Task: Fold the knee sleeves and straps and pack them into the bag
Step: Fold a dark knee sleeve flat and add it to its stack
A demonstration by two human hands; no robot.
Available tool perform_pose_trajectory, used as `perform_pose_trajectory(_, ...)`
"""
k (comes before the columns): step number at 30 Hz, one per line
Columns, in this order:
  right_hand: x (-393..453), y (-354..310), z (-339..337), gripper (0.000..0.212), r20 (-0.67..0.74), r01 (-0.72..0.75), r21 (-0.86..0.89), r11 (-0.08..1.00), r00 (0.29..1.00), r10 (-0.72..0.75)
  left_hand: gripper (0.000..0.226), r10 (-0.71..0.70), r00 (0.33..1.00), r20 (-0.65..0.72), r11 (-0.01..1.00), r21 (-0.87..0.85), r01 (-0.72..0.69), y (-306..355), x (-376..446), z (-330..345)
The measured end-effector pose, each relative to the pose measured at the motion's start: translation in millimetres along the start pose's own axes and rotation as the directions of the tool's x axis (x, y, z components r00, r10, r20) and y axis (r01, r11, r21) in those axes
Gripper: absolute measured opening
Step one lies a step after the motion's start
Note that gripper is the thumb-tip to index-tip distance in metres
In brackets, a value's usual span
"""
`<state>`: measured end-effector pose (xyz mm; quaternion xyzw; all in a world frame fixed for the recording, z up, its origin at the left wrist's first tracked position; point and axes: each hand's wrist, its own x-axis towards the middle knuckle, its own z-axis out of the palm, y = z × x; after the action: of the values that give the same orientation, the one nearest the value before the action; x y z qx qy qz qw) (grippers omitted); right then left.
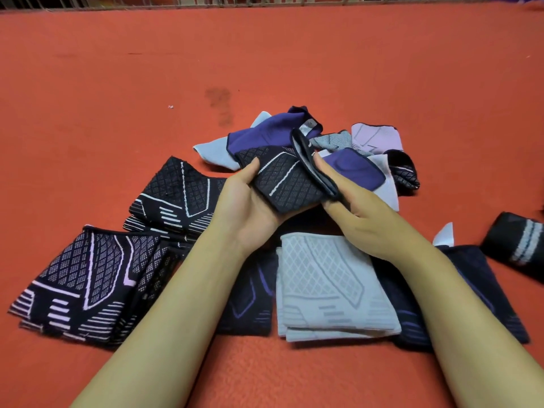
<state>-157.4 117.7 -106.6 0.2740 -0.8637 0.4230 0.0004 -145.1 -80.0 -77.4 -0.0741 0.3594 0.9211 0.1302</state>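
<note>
Both hands hold one black knee sleeve (287, 182) with white lines, lifted above the pile. My left hand (250, 206) cups it from below, thumb on its left edge. My right hand (357, 212) pinches its folded dark edge from the right. Behind it lies a loose heap of purple and grey sleeves (265, 136). Folded black sleeves (85, 278) lie at the left, with another pair (173, 192) behind them. A folded grey sleeve (329, 290) lies under my wrists, with dark blue ones (482, 293) beside it. No bag is in view.
Everything lies on an orange-red mat (265, 63). A rolled black strap with pale stripes (521, 242) sits at the right edge. A small pale scrap (170, 107) lies on the mat at the back left. A metal railing (176, 0) runs along the far edge.
</note>
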Motion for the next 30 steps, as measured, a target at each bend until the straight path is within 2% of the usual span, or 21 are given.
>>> perform_pose_trajectory(2, -3, 4, -7, 0.068, -0.015, -0.064, -0.107, 0.992, 0.998, 0.063, 0.048, 0.013, 0.997, -0.070, 1.000, 0.014, -0.012, 0, 0, -1)
perform_pose_trajectory(4, -3, 6, -13, 0.058, -0.112, -0.085, -0.166, 0.983, 0.991, 0.067, 0.045, 0.034, 0.994, -0.105, 0.999, 0.012, -0.033, 1, 0, -2)
perform_pose_trajectory(7, -3, 0, -10, 0.044, -0.241, -0.014, -0.196, 0.980, 0.970, -0.035, 0.047, 0.050, 0.995, -0.091, 0.998, 0.042, -0.046, 0, -1, 0)
perform_pose_trajectory(10, -2, -12, 0, 0.043, -0.320, 0.070, -0.110, 0.991, 0.942, -0.102, 0.051, 0.040, 0.999, -0.036, 0.995, 0.087, -0.037, -6, -4, 5)
perform_pose_trajectory(14, 1, -22, 17, 0.048, -0.250, 0.186, -0.138, 0.973, 0.944, -0.216, 0.054, 0.031, 0.996, 0.081, 0.996, 0.086, -0.038, -8, -7, 7)
perform_pose_trajectory(17, 2, -26, 27, 0.049, -0.206, 0.200, -0.160, 0.967, 0.951, -0.231, 0.054, 0.028, 0.992, 0.122, 0.995, 0.090, -0.039, -9, -10, 10)
perform_pose_trajectory(21, 1, -36, 35, 0.050, -0.209, 0.219, -0.203, 0.954, 0.942, -0.261, 0.059, 0.057, 0.989, 0.139, 0.995, 0.077, -0.068, -10, -13, 11)
perform_pose_trajectory(25, 0, -41, 34, 0.051, -0.254, 0.246, -0.131, 0.960, 0.928, -0.273, 0.057, 0.058, 0.986, 0.155, 0.997, 0.048, -0.066, -12, -14, 12)
perform_pose_trajectory(30, 0, -38, 38, 0.053, -0.124, 0.292, -0.237, 0.927, 0.937, -0.327, 0.055, 0.068, 0.989, 0.135, 0.996, 0.044, -0.074, -12, -12, 10)
